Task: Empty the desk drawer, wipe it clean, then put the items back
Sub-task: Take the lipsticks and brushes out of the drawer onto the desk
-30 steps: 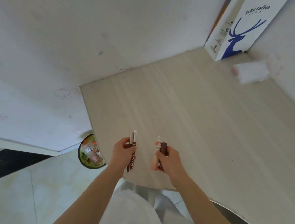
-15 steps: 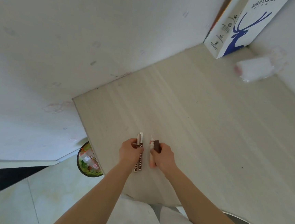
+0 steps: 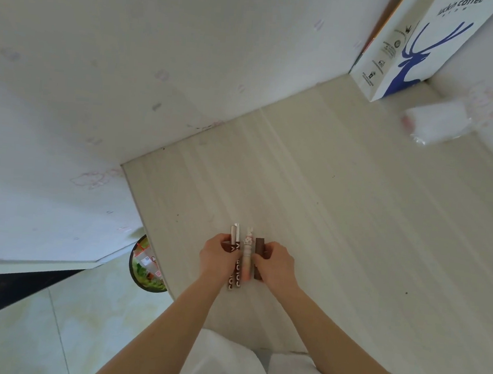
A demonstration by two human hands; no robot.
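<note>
- The left hand (image 3: pixel 218 254) grips two brown cosmetic tubes (image 3: pixel 234 263) with white lettering and silver-and-brown caps. The fingers curl round the tubes near the cap end.
- The right hand (image 3: pixel 275 265) grips a brown lipstick case (image 3: pixel 259 252) and presses against a pink tube with a rabbit-shaped cap (image 3: pixel 246 257). The view does not show whether the fingers pinch the pink tube or only touch it.
- The two hands are close together. The four items lie side by side between them, low over the near part of the tabletop (image 3: pixel 341 210). Contact with the tabletop cannot be confirmed.
- Risk: the items are round and slim. If the hands let go while the items are not flat on the tabletop, an item can roll.
- Risk: the items are near the curved front edge. A rolling tube can go over this edge and fall to the floor, or into the waste bin (image 3: pixel 147 264) that stands below the left corner.
- Risk: the pink tube has the least secure hold. It can slip out first when the hands part.
- The drawer is not in view. Judgement: the emptying step is in progress.
- A Luckin Coffee paper bag (image 3: pixel 424 44) and a plastic-wrapped white roll (image 3: pixel 435 124) are at the far corner, well apart from the hands. They cause no interference.
</note>
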